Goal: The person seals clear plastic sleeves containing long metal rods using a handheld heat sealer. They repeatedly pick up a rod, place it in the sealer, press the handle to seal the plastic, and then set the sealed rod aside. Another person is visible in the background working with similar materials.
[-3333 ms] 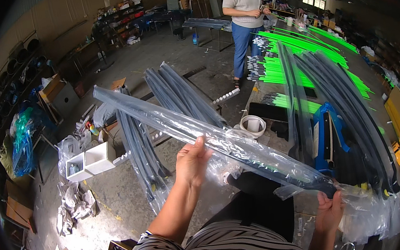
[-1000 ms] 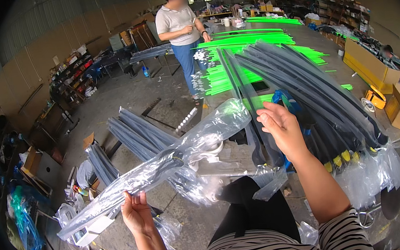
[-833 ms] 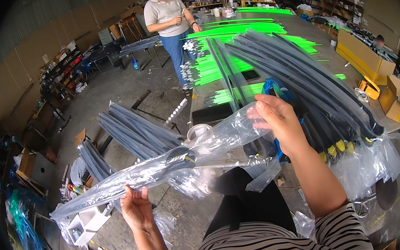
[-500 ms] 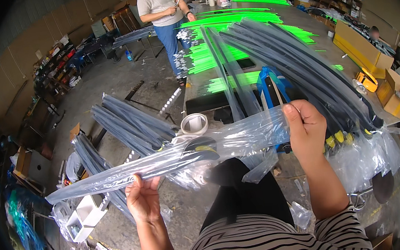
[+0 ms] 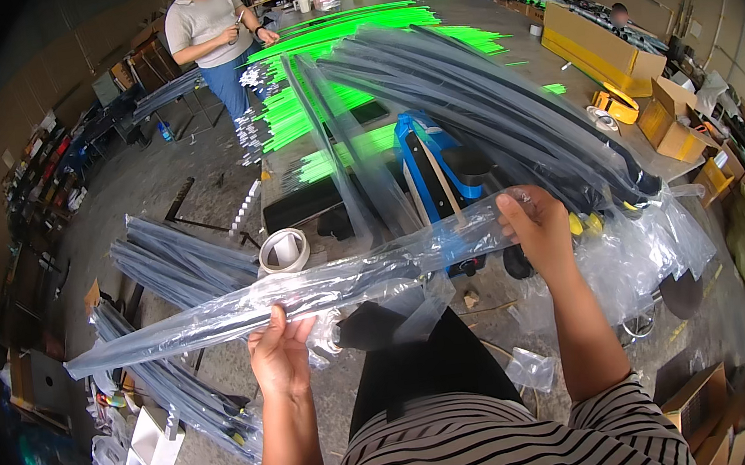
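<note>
A long clear plastic bag [image 5: 345, 277] with dark strips inside stretches across in front of me, slanting up to the right. My left hand [image 5: 281, 346] grips its lower edge left of the middle, thumb on top. At the right end my right hand [image 5: 539, 224] has the bag's plastic between bent fingers and thumb. Behind the bag stands a blue tool with a long light bar [image 5: 421, 172], partly covered by the plastic. Many bagged dark strips [image 5: 467, 93] lie on the table beyond, with yellow showing at their near ends.
Bright green strips [image 5: 322, 114] cover the table's left part. A person [image 5: 208, 35] stands at its far left. Bagged bundles [image 5: 183, 259] lie lower left, near a white roll [image 5: 283, 250]. Cardboard boxes [image 5: 600, 50] and a yellow tape dispenser [image 5: 615, 106] sit on the right.
My view has turned right, so the surroundings sit further left. The bag's right part looks narrower and more gathered; the yellow spot inside it no longer shows. Both hands keep their hold.
</note>
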### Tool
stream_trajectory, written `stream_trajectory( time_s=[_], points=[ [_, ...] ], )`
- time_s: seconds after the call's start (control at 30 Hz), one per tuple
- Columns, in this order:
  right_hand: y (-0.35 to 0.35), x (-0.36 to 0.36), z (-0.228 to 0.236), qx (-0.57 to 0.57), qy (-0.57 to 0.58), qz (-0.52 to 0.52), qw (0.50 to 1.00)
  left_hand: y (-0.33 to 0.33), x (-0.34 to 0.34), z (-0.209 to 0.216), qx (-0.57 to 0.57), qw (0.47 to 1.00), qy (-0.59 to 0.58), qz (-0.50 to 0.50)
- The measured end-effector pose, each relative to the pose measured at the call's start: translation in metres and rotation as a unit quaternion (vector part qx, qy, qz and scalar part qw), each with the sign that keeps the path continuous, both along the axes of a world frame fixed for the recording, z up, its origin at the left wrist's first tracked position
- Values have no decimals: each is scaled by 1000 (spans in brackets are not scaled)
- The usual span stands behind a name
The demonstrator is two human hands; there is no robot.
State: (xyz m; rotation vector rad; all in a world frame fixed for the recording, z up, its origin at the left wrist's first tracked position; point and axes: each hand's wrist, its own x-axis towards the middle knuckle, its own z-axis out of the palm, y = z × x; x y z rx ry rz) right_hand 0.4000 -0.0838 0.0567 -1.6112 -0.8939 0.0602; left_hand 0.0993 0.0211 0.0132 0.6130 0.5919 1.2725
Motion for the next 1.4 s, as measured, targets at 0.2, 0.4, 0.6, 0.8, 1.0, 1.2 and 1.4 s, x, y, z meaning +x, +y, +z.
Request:
stream_trajectory(
  time_s=[0.2,0.4,0.6,0.8,1.0,1.2,1.4],
  points=[
    [18,30,6,-170,-228,-139,949,26,34,-4,-45,998,34,-12],
    [27,46,2,-266,-305,-221,887,43,70,-3,-55,998,26,-8],
    [29,56,5,-272,-305,-243,880,54,86,-1,-69,997,37,-13],
    [20,22,36,-24,-380,-107,918,61,85,-4,-60,997,40,-13],
    [10,-3,49,19,-513,16,858,63,87,-3,-59,997,40,-20],
    [9,-3,39,0,-510,38,860,68,87,-6,-61,997,41,-29],
    [6,-1,32,1,-505,53,861,69,90,-4,-60,997,39,-30]
  ],
)
